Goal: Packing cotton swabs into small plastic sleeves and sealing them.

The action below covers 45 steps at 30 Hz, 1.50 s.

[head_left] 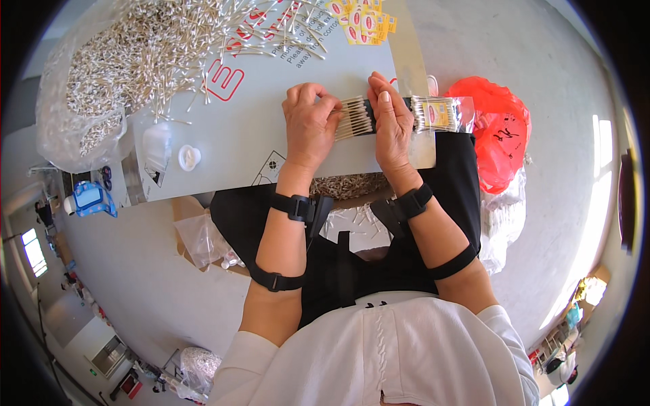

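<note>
My left hand [310, 122] is closed in a pinch at the left end of a row of wooden-stick cotton swabs [353, 118]. The swabs lie side by side on a flat black strip [370, 115] above the tabletop. Over the strip's middle, my right hand [395, 125] has its thumb pressed down and its fingers reaching forward, partly hiding the strip. Just right of that hand, a clear plastic packet [462, 108] contains more swabs and a yellow label [435, 114]. How the strip meets the packet is hidden.
A clear bag spills a large heap of cotton swabs [128, 61] across the grey table [223, 145] at left. Yellow labels [365, 24] lie at the far edge. A small white cup [189, 158] stands near-left. A red plastic bag [497, 128] sits right of the table.
</note>
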Each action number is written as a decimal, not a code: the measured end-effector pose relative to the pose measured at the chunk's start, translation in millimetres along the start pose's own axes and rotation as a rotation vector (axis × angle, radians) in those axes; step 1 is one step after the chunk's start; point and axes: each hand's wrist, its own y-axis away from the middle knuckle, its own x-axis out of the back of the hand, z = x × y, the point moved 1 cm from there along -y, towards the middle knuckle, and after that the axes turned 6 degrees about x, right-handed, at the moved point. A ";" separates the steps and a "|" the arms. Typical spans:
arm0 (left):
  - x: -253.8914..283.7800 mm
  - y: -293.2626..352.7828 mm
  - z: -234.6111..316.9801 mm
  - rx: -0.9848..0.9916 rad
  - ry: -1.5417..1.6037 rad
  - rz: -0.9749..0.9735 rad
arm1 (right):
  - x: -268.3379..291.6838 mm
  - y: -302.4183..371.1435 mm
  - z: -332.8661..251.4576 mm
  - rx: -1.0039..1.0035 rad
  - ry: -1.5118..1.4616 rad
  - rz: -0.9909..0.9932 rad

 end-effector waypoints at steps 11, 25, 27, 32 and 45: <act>-6.1 -23.5 -10.9 0.035 -0.013 0.051 | -0.2 -0.5 3.1 0.012 -0.032 0.044; -28.9 11.5 3.7 0.404 1.050 0.236 | -2.1 -14.2 3.2 0.013 0.106 -0.140; -32.0 9.1 4.2 0.401 1.112 0.218 | -2.7 -8.4 5.5 0.046 0.125 -0.135; -33.9 4.7 2.6 0.362 1.214 0.153 | -3.5 -1.6 6.1 0.083 0.108 -0.061; 5.2 38.3 11.3 0.020 -0.004 -0.132 | 31.7 4.1 -17.0 -0.005 0.121 0.006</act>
